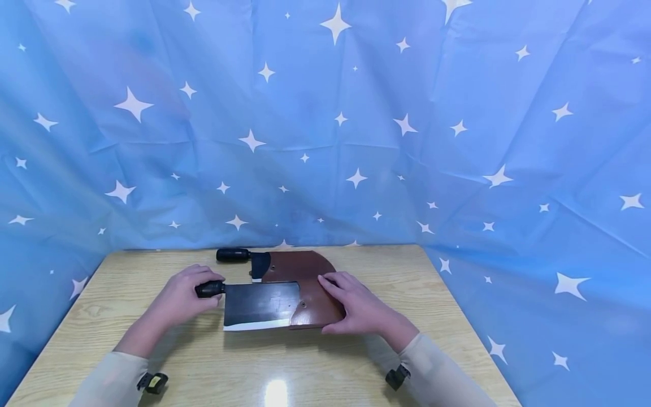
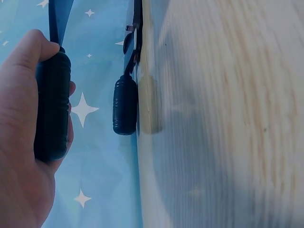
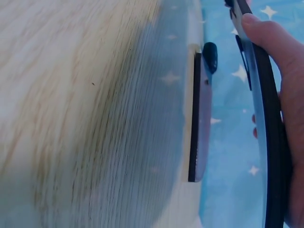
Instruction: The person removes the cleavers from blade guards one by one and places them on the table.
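My left hand (image 1: 185, 297) grips the black handle (image 2: 53, 104) of a cleaver, the thumb lying near the blade's base. The cleaver's broad dark blade (image 1: 260, 304) with its bright edge points right, its far part hidden inside a brown leather sheath (image 1: 319, 302). At that sheath's right end my right hand (image 1: 358, 305) holds it, thumb on one side and fingers on the other. The wrist views show this cleaver and sheath raised off the table. Behind lies a second cleaver, with a black handle (image 1: 233, 255), its blade mostly covered by another brown sheath (image 1: 297, 261).
The wood-grain table (image 1: 229, 373) runs back to a blue curtain (image 1: 305, 169) with white stars. A black wrist device (image 1: 152, 382) sits at the left sleeve and another device (image 1: 398, 377) at the right sleeve.
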Motion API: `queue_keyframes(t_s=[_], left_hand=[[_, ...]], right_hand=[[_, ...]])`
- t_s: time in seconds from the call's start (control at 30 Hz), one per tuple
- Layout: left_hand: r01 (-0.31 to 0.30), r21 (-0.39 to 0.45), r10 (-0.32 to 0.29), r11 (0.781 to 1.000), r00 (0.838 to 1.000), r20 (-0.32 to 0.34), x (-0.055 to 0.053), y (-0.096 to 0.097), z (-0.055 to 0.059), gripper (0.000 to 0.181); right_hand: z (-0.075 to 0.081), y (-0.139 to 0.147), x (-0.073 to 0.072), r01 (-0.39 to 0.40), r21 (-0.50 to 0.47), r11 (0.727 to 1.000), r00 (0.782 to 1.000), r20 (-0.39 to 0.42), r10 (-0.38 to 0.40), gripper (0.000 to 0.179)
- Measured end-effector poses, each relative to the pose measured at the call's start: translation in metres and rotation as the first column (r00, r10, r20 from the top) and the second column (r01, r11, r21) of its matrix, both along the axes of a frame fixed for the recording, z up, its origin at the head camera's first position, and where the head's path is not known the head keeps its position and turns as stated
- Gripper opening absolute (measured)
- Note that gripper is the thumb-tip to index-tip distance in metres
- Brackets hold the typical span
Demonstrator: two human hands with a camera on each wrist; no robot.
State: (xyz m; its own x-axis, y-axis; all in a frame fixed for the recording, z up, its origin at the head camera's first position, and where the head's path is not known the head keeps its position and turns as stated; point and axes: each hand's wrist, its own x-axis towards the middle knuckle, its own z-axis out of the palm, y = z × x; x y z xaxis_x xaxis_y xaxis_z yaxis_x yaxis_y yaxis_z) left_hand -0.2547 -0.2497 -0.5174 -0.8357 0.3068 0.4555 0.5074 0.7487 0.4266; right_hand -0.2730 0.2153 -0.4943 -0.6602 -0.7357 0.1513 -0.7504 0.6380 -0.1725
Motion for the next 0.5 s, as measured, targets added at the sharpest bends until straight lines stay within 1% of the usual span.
queue_keyframes(t_s=[0.17, 0.23, 0.4, 0.5], left_hand=[[-0.004, 0.003, 0.004, 1.0, 1.0, -0.004, 0.0, -0.003, -0.001, 0.036], [-0.004, 0.006, 0.004, 1.0, 1.0, -0.003, 0.0, -0.005, 0.0, 0.036], [-0.001, -0.003, 0.001, 1.0, 1.0, -0.011, 0.0, -0.008, 0.0, 0.036], [-0.007, -0.005, 0.007, 1.0, 1.0, -0.017, 0.0, -0.01, 0.001, 0.036]], right_hand=[[0.0, 0.003, 0.0, 0.01, -0.004, 1.0, 1.0, -0.015, -0.011, 0.121], [0.001, 0.004, 0.001, 0.017, -0.005, 1.0, 1.0, -0.01, -0.018, 0.121], [0.004, 0.008, 0.001, 0.028, 0.001, 1.0, 0.999, 0.033, -0.029, 0.121], [0.004, 0.012, 0.0, 0.033, 0.004, 0.999, 0.999, 0.029, -0.033, 0.121]])
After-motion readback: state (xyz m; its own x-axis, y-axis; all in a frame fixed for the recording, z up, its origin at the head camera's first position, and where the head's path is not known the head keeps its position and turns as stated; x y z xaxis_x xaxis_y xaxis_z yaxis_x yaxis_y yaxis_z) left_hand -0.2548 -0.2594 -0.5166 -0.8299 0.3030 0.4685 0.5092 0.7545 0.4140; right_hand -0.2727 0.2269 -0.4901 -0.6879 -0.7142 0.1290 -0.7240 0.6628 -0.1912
